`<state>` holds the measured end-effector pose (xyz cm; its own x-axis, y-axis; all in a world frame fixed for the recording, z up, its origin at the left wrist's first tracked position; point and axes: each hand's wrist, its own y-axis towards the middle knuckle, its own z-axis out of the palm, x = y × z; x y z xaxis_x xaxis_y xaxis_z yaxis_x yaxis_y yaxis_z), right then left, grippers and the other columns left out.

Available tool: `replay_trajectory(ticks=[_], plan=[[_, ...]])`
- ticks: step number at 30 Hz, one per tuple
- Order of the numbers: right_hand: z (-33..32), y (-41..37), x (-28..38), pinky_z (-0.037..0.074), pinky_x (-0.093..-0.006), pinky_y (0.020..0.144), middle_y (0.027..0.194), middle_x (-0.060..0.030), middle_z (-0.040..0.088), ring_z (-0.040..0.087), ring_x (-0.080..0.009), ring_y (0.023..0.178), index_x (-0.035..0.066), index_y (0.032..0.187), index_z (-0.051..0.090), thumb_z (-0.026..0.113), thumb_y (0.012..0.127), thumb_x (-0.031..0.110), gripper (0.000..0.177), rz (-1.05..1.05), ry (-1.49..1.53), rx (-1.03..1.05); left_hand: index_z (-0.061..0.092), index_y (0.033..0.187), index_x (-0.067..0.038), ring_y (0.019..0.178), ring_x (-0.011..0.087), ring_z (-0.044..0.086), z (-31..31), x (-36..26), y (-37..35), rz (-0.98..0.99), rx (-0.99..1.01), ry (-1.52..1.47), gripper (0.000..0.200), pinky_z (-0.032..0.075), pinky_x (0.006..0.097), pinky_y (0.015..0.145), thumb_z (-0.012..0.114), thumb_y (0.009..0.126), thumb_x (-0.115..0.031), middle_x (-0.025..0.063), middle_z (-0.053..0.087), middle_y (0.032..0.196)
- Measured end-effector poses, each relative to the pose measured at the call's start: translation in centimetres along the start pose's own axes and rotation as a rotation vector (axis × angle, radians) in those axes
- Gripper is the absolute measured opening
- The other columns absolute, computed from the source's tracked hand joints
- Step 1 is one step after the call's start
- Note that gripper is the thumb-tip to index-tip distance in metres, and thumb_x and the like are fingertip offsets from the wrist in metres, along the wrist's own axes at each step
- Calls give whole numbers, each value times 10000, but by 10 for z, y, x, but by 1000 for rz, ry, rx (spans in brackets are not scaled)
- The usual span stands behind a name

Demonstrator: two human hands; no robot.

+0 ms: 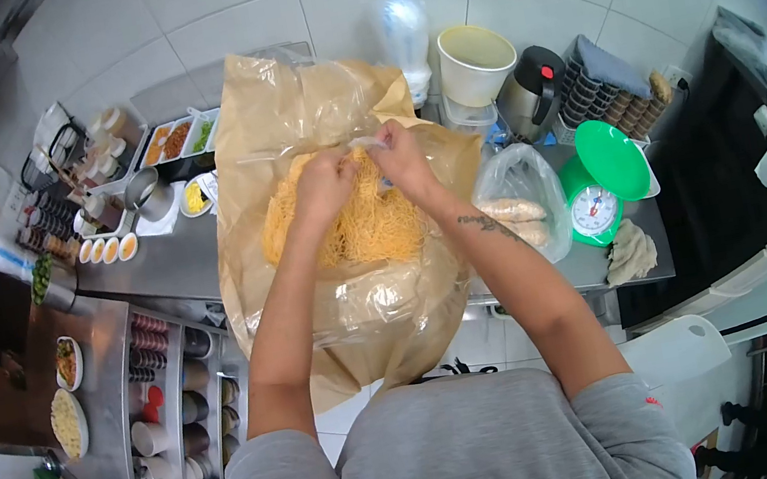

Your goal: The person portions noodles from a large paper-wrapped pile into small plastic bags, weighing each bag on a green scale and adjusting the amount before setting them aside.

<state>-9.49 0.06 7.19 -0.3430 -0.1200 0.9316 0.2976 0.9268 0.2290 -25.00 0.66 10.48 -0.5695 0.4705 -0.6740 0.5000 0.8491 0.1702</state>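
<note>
Left hand [324, 188]: grip pinched on plastic [365, 143], above noodles [371, 226].
Right hand [406, 160]: grip pinched on the same plastic.
Noodles: inside open bag [260, 108] on counter [159, 262].
Scale [599, 193]: beside the bag.

Bag [364, 304]: you have clear glossy plastic film, crinkled, over matt brown paper. Noodles [371, 226]: fine matt yellow strands, dry-looking. Tabletop [164, 261]: brushed steel, dull sheen, faint reflections. Your scale [609, 161]: smooth glossy green plastic. Kettle [527, 99]: polished metal body, black plastic lid. Wall tiles [232, 1]: glossy white, smooth. Your shirt [459, 450]: matt grey knit cloth.
</note>
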Motion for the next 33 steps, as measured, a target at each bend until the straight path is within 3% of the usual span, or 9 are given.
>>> replay_trajectory(ticks=[4,7,9,12,19,22,25,28,33], plan=[[0,3,16,455,-401,706,796,-205,607,592,-361,773,1,897,549,554,755,138,198,-70,-120,-43,282,1370,-70,1050,313,517,20,10,-26,57,-157,-177,742,448,345,827,647,730,-165,239,488,1195],[-1,7,29,459,-409,742,828,-224,615,596,-370,828,-14,912,570,543,746,137,226,-97,-240,53,257,1352,-58,967,357,555,63,31,-34,-9,-221,110,736,449,384,795,637,729,-149,223,556,1046],[-12,11,33,460,-412,757,839,-231,620,599,-375,850,-20,926,581,539,747,144,247,-139,-460,113,265,1321,-37,966,309,554,50,34,-28,-155,-251,-131,699,444,353,793,617,720,-94,189,564,1003],[-38,20,36,462,-420,748,810,-227,621,604,-372,821,-18,887,606,530,746,159,238,220,-462,468,351,1244,-29,977,226,543,12,12,-26,-281,-165,-444,583,431,299,807,577,707,-23,162,564,1027],[-15,-2,72,470,-346,583,644,-156,600,610,-223,591,-14,804,616,488,764,134,199,-254,-117,3,546,992,18,829,162,580,-19,-29,-6,181,-157,-764,279,449,283,725,541,715,-12,108,608,935],[-26,1,89,469,-382,634,697,-184,607,620,-281,676,-5,797,619,488,766,126,188,-304,-78,38,574,955,34,808,162,584,-17,-47,16,65,112,-31,232,449,280,744,533,736,-28,93,627,884],[-31,5,86,466,-430,706,787,-231,617,615,-353,774,-11,776,625,518,756,113,165,-231,-321,54,589,951,45,859,180,592,-10,-45,39,58,192,273,234,448,297,783,563,749,-69,100,645,864],[-39,7,64,469,-439,698,770,-248,607,610,-371,758,-43,765,615,520,759,106,177,-148,-482,28,585,1030,21,878,192,594,-15,-31,39,58,171,-193,320,443,300,804,614,741,-114,98,635,978],[-35,5,50,470,-444,698,785,-274,593,595,-402,784,-67,797,600,514,782,119,205,-186,-306,-34,449,1222,1,843,166,579,56,27,-3,128,-149,-275,506,448,283,802,614,757,-111,118,584,1060]])
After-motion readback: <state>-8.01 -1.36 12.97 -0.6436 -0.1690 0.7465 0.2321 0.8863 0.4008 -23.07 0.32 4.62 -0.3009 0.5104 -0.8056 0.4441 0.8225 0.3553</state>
